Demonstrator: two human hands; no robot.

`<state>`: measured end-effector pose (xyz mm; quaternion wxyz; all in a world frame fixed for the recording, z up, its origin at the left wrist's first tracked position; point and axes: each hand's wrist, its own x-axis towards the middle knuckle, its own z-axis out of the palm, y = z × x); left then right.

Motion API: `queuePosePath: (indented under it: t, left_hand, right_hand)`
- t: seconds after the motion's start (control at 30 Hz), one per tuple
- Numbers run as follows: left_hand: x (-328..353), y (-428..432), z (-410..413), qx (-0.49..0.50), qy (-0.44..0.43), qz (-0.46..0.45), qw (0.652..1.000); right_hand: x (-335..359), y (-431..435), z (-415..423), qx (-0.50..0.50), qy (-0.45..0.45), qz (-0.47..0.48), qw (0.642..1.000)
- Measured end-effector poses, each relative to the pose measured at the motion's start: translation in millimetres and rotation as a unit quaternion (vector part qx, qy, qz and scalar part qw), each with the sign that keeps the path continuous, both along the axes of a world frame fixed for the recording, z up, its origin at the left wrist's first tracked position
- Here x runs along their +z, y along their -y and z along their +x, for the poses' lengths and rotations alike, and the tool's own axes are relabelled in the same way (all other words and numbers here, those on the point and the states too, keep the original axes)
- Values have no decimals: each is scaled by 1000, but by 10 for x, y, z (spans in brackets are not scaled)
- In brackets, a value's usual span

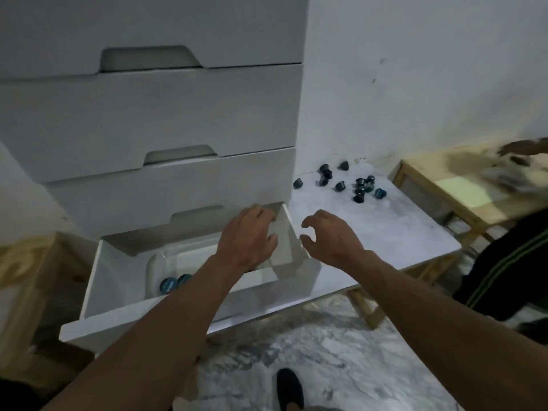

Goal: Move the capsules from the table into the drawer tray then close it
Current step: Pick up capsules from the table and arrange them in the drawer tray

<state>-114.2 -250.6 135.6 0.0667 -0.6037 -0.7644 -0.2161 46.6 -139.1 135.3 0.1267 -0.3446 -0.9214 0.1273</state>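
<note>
The bottom drawer (118, 318) of a white chest stands pulled out. Inside it is a clear tray (151, 268) with two blue capsules (167, 284) at its near end. Several dark blue capsules (360, 188) lie scattered at the far end of the pale marble-look table (385, 232) to the right of the chest. My left hand (246, 238) hovers over the drawer's right part, back up, fingers bent downward; what lies under it is hidden. My right hand (332, 235) hangs just outside the drawer's right wall, over the table's near left corner, fingers loosely curled and empty.
Three closed drawers (148, 114) rise above the open one. A wooden frame stand (444, 185) sits right of the table, and another person in dark clothes (504, 277) stands at the right edge. My shoe (289, 387) is on the marbled floor below.
</note>
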Motion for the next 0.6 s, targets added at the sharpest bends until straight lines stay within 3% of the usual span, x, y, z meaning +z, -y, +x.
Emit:
queuePosePath:
  t: [0.2,0.6]
  left_hand:
    - [239,-351,538,-76,-26,8,997]
    - [153,-1634,1455,-82,-133,-26,987]
  right_hand:
    - [127,-231,765,-83,-21,14,996]
    - [116,-1294,1934,-149,-15,69,986]
